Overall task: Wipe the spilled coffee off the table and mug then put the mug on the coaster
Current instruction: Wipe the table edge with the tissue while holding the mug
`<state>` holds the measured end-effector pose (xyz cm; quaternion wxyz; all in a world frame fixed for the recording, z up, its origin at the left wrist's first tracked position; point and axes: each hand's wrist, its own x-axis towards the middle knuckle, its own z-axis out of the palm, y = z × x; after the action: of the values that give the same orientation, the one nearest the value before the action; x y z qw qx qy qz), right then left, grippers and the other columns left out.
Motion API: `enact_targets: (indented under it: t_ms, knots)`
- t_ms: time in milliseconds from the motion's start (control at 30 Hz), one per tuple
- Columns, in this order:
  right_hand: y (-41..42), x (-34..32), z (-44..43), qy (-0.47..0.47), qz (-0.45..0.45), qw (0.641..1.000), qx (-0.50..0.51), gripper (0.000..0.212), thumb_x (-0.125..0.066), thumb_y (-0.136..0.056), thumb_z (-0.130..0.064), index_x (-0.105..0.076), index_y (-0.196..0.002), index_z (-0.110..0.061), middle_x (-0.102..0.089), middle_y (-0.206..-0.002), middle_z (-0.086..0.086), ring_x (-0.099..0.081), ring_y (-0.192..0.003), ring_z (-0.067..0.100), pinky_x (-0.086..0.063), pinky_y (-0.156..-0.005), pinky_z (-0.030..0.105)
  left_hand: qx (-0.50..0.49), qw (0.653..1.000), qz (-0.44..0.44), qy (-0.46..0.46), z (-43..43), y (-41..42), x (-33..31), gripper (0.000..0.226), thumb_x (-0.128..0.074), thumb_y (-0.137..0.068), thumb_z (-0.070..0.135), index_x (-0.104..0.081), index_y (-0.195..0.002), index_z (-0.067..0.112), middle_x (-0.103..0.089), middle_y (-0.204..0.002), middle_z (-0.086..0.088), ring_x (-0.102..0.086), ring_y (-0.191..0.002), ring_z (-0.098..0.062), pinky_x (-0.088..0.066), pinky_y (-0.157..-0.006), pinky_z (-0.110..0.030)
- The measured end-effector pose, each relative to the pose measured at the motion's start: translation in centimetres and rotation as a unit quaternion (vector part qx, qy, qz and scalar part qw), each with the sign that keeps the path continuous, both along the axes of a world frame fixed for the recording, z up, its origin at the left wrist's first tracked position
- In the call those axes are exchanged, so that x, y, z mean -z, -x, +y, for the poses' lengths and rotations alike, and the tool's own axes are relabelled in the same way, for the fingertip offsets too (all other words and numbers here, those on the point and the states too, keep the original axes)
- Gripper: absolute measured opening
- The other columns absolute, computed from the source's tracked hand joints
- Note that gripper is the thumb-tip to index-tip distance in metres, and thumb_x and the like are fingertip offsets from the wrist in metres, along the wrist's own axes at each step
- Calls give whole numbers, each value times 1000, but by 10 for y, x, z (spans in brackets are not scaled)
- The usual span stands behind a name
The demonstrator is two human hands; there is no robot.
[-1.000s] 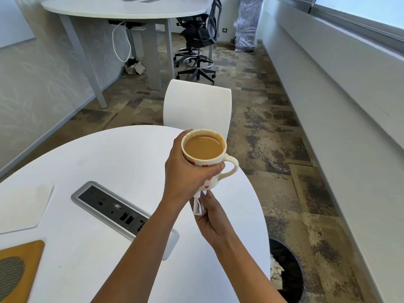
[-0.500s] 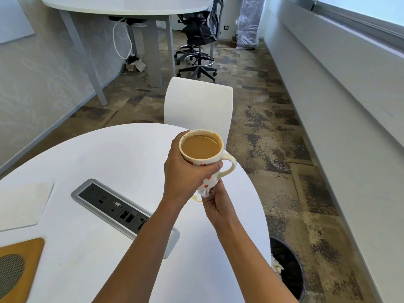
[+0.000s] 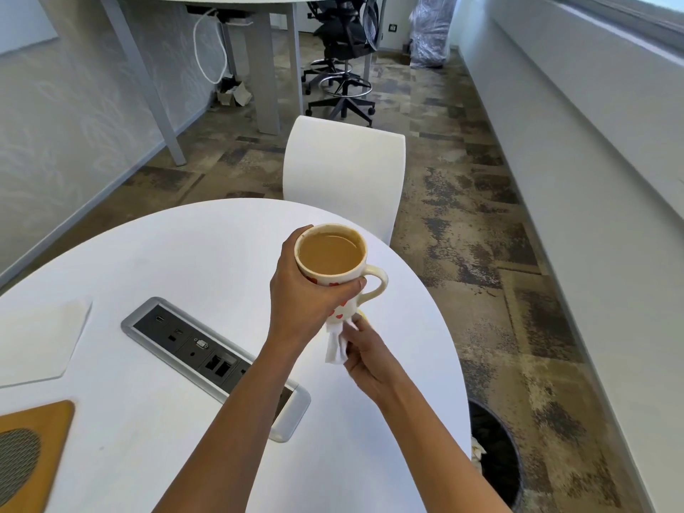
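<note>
My left hand (image 3: pixel 303 294) grips a cream mug (image 3: pixel 372 281) with red hearts, lifted above the white round table (image 3: pixel 185 261). The mug is nearly full of milky coffee and its handle points right. Just below it my right hand (image 3: pixel 364 355) pinches a folded white tissue (image 3: pixel 335 346) against the mug's lower side and base. A small yellowish coffee mark (image 3: pixel 364 314) shows on the table behind the mug's bottom. A white hexagonal coaster (image 3: pixel 37 338) lies at the table's left edge of view.
A grey power and data panel (image 3: pixel 207 353) is set into the table beside my left forearm. A tan speaker-like pad (image 3: pixel 29 453) sits at bottom left. A white chair (image 3: pixel 344 175) stands behind the table. A dark waste bin (image 3: pixel 496 464) stands on the floor at right.
The right hand with the tissue rose to the mug's base, then slid down again, so more tissue shows. The mug stayed lifted in my left hand.
</note>
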<state>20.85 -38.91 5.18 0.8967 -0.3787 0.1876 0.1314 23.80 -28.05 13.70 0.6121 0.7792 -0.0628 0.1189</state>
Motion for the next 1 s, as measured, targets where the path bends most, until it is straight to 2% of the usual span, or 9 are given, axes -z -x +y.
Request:
enact_targets:
  t_ms: [100,200,333,400,567,667,767,900,1000]
  knots:
    - [-15,13,-11,170,62,970,160,15,-65,-86,-12,-60,-98,-18,-66,-86,3,-61,-77,14,-47,-70,25,-12,1000,-4,-1,4,-7,7,85,-88,-47,37,-46,-121,36,-55,-117,23,-52,-111,-2,-46,-87,-19]
    - [-22,24,-24,441,52,864,235,13,-69,-83,-21,-62,-88,-31,-70,-84,3,-61,-74,9,-47,-63,21,-21,1000,0,-7,8,-13,16,86,-90,-50,32,-45,-123,34,-54,-120,19,-52,-113,-4,-44,-85,-14]
    - [-28,43,-35,705,-37,695,138,24,-61,-88,-12,-68,-108,-22,-67,-100,8,-60,-94,21,-47,-73,27,-30,999,-2,-10,13,-19,25,86,-90,-51,32,-45,-124,32,-53,-120,21,-51,-112,-3,-45,-83,-7]
    - [-29,54,-36,762,-43,643,65,30,-57,-89,-10,-66,-116,-21,-62,-109,12,-58,-102,26,-48,-79,31,-35,999,-2,-14,15,-22,29,86,-90,-51,32,-45,-125,30,-53,-119,20,-51,-112,-3,-46,-85,-13]
    - [-12,80,-17,775,-77,624,-66,37,-47,-93,-11,-55,-129,-15,-56,-130,18,-47,-124,30,-42,-94,33,-53,998,16,-10,20,-28,38,85,-91,-49,26,-46,-121,32,-54,-115,24,-51,-108,0,-47,-92,-27]
    - [2,90,1,767,-137,619,-103,45,-38,-100,-21,-35,-143,-8,-31,-152,9,-23,-144,23,-18,-116,27,-59,998,30,-4,21,-31,42,84,-90,-49,24,-47,-120,34,-54,-113,25,-52,-106,2,-46,-92,-26]
    - [10,91,18,739,-192,631,-139,46,-34,-102,-26,-30,-145,-13,-24,-155,3,-17,-145,16,-14,-116,24,-59,998,38,-1,22,-34,45,83,-91,-48,23,-47,-118,35,-53,-111,28,-51,-102,9,-45,-90,-19]
    - [23,93,18,751,-283,575,-159,40,-44,-98,-18,-47,-137,-16,-43,-146,3,-40,-135,19,-29,-111,29,-52,998,38,-6,24,-36,46,84,-91,-48,24,-46,-119,34,-53,-111,30,-48,-101,18,-43,-85,-9]
    - [22,95,-15,748,-201,616,-145,42,-39,-101,-21,-36,-143,-24,-26,-154,-3,-24,-143,12,-6,-112,18,-52,998,42,1,25,-37,45,84,-91,-48,21,-47,-119,34,-54,-112,28,-49,-102,16,-44,-85,-10]
